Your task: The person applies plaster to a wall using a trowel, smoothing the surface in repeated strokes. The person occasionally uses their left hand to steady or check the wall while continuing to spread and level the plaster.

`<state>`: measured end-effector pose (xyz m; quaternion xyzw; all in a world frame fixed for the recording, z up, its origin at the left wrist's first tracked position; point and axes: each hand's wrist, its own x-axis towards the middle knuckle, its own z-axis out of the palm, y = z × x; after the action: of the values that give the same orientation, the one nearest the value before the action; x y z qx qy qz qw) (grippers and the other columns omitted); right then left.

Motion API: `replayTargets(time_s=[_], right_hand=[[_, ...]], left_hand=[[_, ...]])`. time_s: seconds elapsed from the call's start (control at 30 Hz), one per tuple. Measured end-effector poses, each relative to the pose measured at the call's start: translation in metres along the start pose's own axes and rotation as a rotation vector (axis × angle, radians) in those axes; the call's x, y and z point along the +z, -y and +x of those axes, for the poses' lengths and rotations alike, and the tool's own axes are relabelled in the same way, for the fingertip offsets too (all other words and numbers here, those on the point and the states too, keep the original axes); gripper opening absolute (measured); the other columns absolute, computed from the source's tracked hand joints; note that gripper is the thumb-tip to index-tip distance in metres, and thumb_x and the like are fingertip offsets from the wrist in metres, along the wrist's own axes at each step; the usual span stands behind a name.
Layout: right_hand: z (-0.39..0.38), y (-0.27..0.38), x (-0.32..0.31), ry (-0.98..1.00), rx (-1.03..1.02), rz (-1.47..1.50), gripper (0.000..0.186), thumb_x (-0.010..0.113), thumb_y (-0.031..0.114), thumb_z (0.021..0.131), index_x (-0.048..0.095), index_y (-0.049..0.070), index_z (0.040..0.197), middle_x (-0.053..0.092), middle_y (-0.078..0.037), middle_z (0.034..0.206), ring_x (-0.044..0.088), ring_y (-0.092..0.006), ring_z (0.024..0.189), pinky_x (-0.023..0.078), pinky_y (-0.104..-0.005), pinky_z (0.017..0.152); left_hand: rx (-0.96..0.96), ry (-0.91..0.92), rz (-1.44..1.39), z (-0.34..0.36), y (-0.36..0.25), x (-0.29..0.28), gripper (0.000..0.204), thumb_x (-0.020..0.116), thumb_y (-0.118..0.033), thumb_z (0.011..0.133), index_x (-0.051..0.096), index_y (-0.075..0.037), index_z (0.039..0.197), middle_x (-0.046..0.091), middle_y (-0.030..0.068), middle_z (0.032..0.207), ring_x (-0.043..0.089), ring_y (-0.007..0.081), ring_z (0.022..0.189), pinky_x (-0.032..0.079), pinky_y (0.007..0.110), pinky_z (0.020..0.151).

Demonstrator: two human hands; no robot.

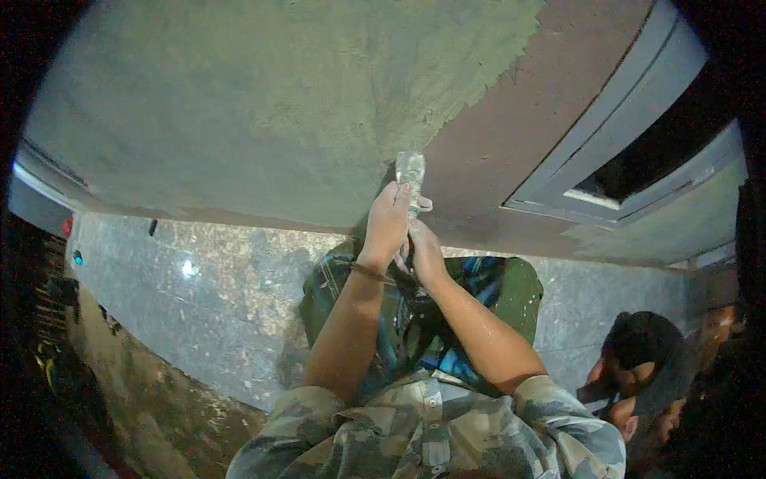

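In front of the wall, between my knees and the coated surface, is a putty knife [410, 166], its blade smeared with pale filler and pointing upward in the picture. My left hand [386, 217] is closed round it just below the blade, thumb along the front. Lower down, my right hand [427, 251] is closed round the handle, most of which the fingers hide. Beyond the blade rises the wall [263, 104], covered with a greenish-grey coat that ends in a ragged edge against a brownish uncoated strip [519, 120]. Whether the blade touches the wall, I cannot tell.
A grey frame [558, 180] with a dark opening is set in the wall at right. Below the wall runs a stained grey floor [199, 319], with a small dark object [152, 227] by the wall. Another person [638, 367] is close by at lower right.
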<state>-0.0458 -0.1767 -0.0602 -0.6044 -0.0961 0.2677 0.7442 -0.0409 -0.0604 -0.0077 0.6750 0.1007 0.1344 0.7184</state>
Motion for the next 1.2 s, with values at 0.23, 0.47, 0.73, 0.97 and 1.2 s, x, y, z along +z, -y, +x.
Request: replayTargets(time_s=[0.23,0.47,0.73,0.97,1.2], right_hand=[[0.025,-0.039,0.044,-0.126,-0.188,-0.098,0.043,0.036,0.035,0.108,0.060,0.001,0.110,0.060,-0.006,0.093,0.057,-0.0174,0.090,0.045,-0.0308,0.081],[0.026,-0.038,0.051,-0.153,-0.444,-0.476,0.038,0.043,0.024,0.103,0.062,-0.005,0.120,0.068,-0.021,0.120,0.063,-0.0331,0.112,0.049,-0.0411,0.094],[0.025,-0.039,0.074,-0.270,-0.062,-0.364,0.032,0.052,0.017,0.099,0.062,-0.004,0.120,0.069,-0.023,0.110,0.066,-0.0383,0.104,0.051,-0.0430,0.087],[0.041,-0.041,0.068,-0.252,-0.390,-0.227,0.033,0.054,0.017,0.099,0.059,-0.004,0.124,0.067,-0.021,0.116,0.063,-0.0340,0.109,0.049,-0.0417,0.092],[0.042,-0.053,0.060,-0.305,-0.535,-0.310,0.034,0.055,0.013,0.098,0.057,-0.005,0.127,0.064,-0.022,0.122,0.061,-0.0325,0.113,0.048,-0.0417,0.095]], left_hand=[[-0.291,0.021,-0.127,0.013,0.002,-0.015,0.044,0.047,-0.039,0.108,0.061,0.002,0.098,0.065,0.0107,0.073,0.062,0.0161,0.061,0.050,0.030,0.057],[0.033,-0.071,0.415,0.024,0.017,-0.021,0.046,0.050,-0.039,0.106,0.066,0.002,0.094,0.064,0.0085,0.070,0.059,0.0153,0.059,0.046,0.031,0.054],[-0.125,-0.060,0.287,0.019,0.027,-0.027,0.043,0.049,-0.032,0.106,0.065,0.004,0.091,0.065,0.0113,0.070,0.061,0.0191,0.061,0.047,0.035,0.057],[-0.180,-0.061,0.287,0.034,0.013,-0.020,0.040,0.049,-0.029,0.107,0.065,0.005,0.092,0.065,0.0106,0.068,0.061,0.0187,0.061,0.047,0.036,0.058],[0.065,-0.011,0.514,0.030,-0.001,-0.014,0.037,0.051,-0.028,0.106,0.064,0.004,0.091,0.066,0.0109,0.072,0.060,0.0160,0.063,0.047,0.034,0.057]])
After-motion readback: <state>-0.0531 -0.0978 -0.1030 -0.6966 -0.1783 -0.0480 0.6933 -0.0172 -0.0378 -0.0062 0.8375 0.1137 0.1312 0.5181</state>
